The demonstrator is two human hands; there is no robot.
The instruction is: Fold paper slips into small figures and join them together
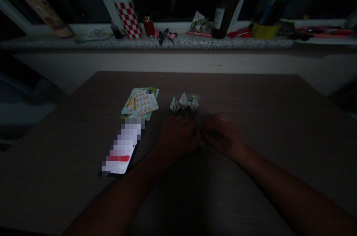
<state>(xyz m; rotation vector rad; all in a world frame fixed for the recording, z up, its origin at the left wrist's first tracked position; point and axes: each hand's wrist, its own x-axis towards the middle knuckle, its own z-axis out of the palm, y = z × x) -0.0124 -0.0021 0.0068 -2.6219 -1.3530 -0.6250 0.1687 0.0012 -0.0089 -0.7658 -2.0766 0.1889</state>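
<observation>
My left hand (178, 133) and my right hand (224, 133) meet low over the middle of the table, fingertips close together. Both look closed around a small folded paper (201, 144); only a dim greenish bit of it shows below the thumbs, and the fingers hide the rest. Just beyond my left hand stand three small pointed folded-paper pieces, a left one (174, 105), a middle one (183, 100) and a right one (193, 102). Farther left lies a loose stack of printed paper cards (143, 103), green, white and orange.
A phone (122, 148) with a lit screen lies left of my left forearm. Behind the wooden table (264, 109), a granite sill (178, 44) holds a red-and-white checkered bottle (129, 18), a dark bottle (221, 18), a red jar (148, 27) and a yellow holder (264, 31). The light is dim.
</observation>
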